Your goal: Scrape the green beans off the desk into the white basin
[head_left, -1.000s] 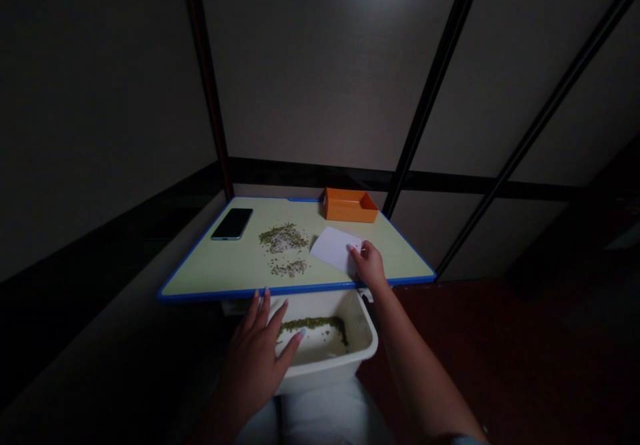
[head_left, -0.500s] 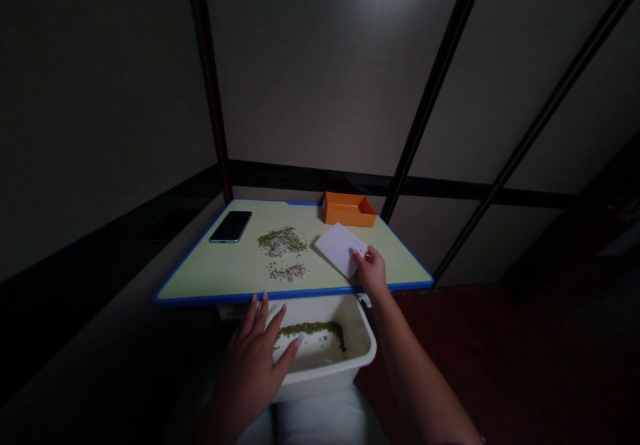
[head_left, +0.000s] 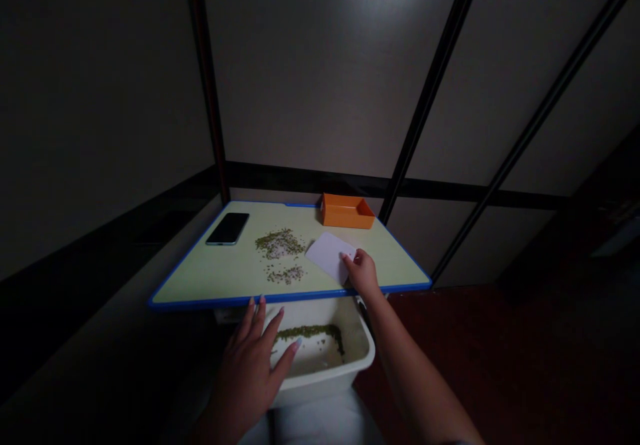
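A white card [head_left: 327, 254] is pinched between the thumb and fingers of my right hand [head_left: 363, 273], low over the right half of the tabletop. Just left of the card lies a loose pile of small green and pale grains [head_left: 280, 243], with a smaller scatter of pale grains [head_left: 286, 274] nearer the front edge. My left hand [head_left: 255, 358] is spread open over the left part of a white plastic tub [head_left: 361, 348], fingertips at the table's blue edge. Green grains [head_left: 310, 330] line the tub's far inner side and right corner; my hand hides its left part.
The pale yellow table [head_left: 215, 278] has a blue rim. A black-screened phone [head_left: 228, 229] lies at its left, and an orange open box [head_left: 347, 211] stands at the back right. Panelled walls [head_left: 310, 85] rise close behind and to the left.
The card in my right hand was lifted and turned half a second ago, then came back down and leftward towards the grains. My left hand stays at the tub.
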Demonstrator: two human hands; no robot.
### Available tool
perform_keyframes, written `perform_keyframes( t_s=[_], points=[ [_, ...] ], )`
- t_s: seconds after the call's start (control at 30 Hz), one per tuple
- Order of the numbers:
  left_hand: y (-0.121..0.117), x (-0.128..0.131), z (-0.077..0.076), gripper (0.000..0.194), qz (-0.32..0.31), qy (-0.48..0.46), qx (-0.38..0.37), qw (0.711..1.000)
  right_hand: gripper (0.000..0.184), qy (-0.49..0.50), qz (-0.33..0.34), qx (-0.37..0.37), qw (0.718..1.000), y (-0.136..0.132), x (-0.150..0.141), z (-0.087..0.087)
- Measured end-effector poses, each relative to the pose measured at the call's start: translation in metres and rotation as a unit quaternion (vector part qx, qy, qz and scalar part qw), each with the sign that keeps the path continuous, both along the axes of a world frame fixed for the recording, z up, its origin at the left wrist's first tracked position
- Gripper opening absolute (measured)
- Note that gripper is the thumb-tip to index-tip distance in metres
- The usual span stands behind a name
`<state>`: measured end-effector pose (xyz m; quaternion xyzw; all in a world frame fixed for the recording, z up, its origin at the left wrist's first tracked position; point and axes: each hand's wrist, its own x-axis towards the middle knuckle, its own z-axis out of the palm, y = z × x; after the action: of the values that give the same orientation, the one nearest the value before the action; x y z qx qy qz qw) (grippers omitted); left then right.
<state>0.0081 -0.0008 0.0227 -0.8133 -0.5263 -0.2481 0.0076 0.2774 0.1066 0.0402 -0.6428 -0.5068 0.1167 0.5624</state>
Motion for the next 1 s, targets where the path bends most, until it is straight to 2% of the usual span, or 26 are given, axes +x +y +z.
perform_keyframes(
  t_s=[0.17, 0.5, 0.63, 0.77, 0.83, 0.93, 1.0],
  points=[
    [0.0, 0.001, 0.0, 0.055, 0.001, 0.009, -0.001, 1.0, 0.031, -0.031, -0.076, 0.002, 0.997, 0.005, 0.009, 0.002],
    [-0.001, 0.002, 0.003, 0.055, 0.004, 0.013, -0.016, 1.0, 0.028, -0.074, -0.181, -0.032, 0.98, 0.014, 0.052, 0.006],
    [-0.001, 0.003, 0.004, 0.056, 0.012, 0.02, -0.024, 0.999, 0.027, -0.027, -0.19, -0.012, 0.981, 0.015, 0.063, 0.006],
    [0.001, 0.003, 0.002, 0.056, 0.01, 0.024, -0.013, 1.0, 0.03, 0.06, -0.233, 0.035, 0.97, 0.018, 0.075, 0.004],
    [0.001, 0.002, -0.001, 0.056, 0.009, 0.024, -0.004, 1.0, 0.03, 0.095, -0.207, 0.056, 0.972, 0.019, 0.078, 0.003],
    [0.003, 0.001, -0.004, 0.056, 0.007, 0.023, 0.012, 1.0, 0.031, 0.11, -0.092, 0.062, 0.988, 0.022, 0.071, 0.003],
    [0.004, 0.001, -0.006, 0.055, 0.003, 0.023, 0.022, 0.999, 0.032, 0.085, -0.034, 0.049, 0.995, 0.025, 0.06, 0.005]
  ],
)
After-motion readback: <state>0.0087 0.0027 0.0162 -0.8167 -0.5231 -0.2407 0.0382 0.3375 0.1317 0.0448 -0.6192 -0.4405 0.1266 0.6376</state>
